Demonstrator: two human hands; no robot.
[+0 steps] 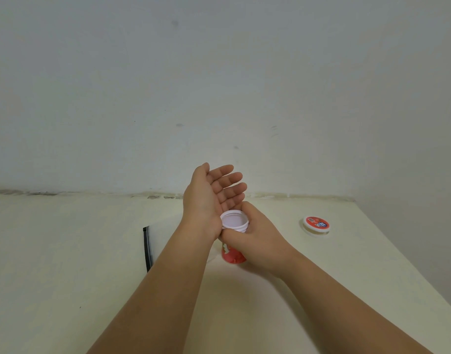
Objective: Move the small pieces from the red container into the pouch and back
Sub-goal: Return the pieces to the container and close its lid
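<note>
Red container (233,255), lidless, gripped by right hand (255,241) beside flat, spread left hand (211,195).

**No legible text**

The lid (316,222), lying near the table's (66,251) right edge, carries a red label with blue-and-white print too blurred to read. The red container (233,255) shows white marks, likewise unreadable.
</note>
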